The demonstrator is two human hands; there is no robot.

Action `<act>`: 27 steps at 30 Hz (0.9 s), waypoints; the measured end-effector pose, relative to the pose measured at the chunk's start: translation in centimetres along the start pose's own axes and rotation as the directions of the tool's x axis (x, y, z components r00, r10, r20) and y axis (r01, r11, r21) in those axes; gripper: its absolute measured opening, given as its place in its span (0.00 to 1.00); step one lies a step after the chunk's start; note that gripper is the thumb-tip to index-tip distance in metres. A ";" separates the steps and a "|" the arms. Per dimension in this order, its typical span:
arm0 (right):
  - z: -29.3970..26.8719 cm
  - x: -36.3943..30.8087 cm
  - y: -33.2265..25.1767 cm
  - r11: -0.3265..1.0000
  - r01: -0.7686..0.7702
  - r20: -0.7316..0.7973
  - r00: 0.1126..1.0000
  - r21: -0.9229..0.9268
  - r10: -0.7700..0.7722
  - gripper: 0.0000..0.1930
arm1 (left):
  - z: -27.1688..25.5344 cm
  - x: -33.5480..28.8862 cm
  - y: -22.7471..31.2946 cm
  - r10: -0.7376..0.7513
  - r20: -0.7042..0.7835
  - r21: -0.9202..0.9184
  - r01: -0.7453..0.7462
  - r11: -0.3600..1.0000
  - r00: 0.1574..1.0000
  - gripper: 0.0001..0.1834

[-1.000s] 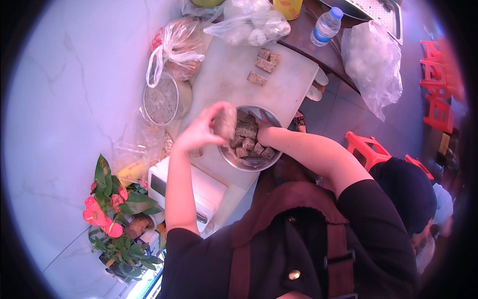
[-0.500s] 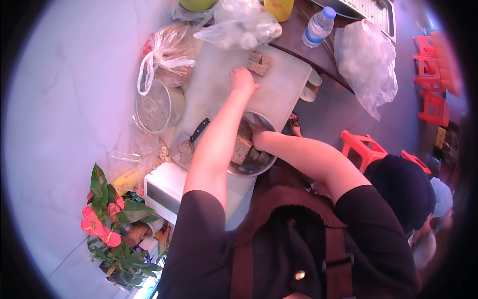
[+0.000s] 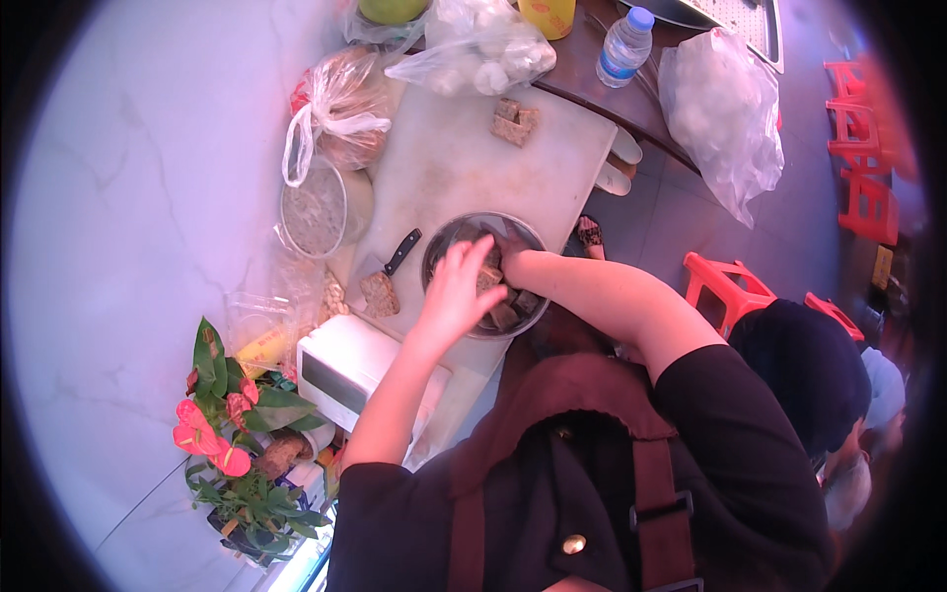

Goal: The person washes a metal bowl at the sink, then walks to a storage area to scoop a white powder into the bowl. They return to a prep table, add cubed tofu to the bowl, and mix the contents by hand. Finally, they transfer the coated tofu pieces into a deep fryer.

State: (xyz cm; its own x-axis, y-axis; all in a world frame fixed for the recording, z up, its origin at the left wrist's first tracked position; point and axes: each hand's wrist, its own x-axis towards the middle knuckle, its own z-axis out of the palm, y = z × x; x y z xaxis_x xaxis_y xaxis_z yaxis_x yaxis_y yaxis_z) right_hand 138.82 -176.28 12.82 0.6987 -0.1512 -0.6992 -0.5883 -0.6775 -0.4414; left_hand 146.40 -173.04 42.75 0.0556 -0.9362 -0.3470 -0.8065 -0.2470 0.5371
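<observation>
- A dark brown apron [image 3: 567,395] covers a black short-sleeved top at the lower edge.
- A white boxy appliance with a dark front panel [image 3: 347,357] stands just left of the left forearm.
- The left hand [image 3: 449,296] is over a round steel bowl [image 3: 452,229], its thumb well apart from its part-open fingers; a block shows in the gap, but I cannot tell whether the hand grips it.
- The right hand [image 3: 515,262] reaches into the bowl from the right; its fingertips are hidden, so I cannot tell how far they are open or what they hold.
- Rough brown blocks [image 3: 504,316] lie inside the bowl, beneath the hands.
- Left of the bowl, a speckled brown slab [image 3: 379,295] lies near a black-handled knife [image 3: 402,252] on a white rectangular board [image 3: 439,168].
- Beyond them, left of the board, stands a round clear plastic tub [image 3: 314,209].
- A small cluster of brown pieces [image 3: 512,125] sits at the board's far end.
- Farthest are a filled translucent plastic bag [image 3: 483,54] and a clear, blue-capped water bottle [image 3: 624,51].
</observation>
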 end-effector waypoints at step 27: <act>-3.9 -5.0 -1.2 0.792 -0.104 -0.075 0.980 0.602 0.186 0.35 | 0.0 8.5 -2.8 -0.127 -0.282 -0.259 0.053 0.965 0.951 0.23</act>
State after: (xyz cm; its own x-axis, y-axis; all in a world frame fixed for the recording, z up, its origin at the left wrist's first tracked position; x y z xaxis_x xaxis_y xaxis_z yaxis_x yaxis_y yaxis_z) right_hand 137.65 -177.51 19.05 0.6058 -0.3276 -0.7250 -0.7835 -0.0875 -0.6152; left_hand 149.15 -180.33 38.25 0.3217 -0.9293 -0.1816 -0.6228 -0.3521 0.6986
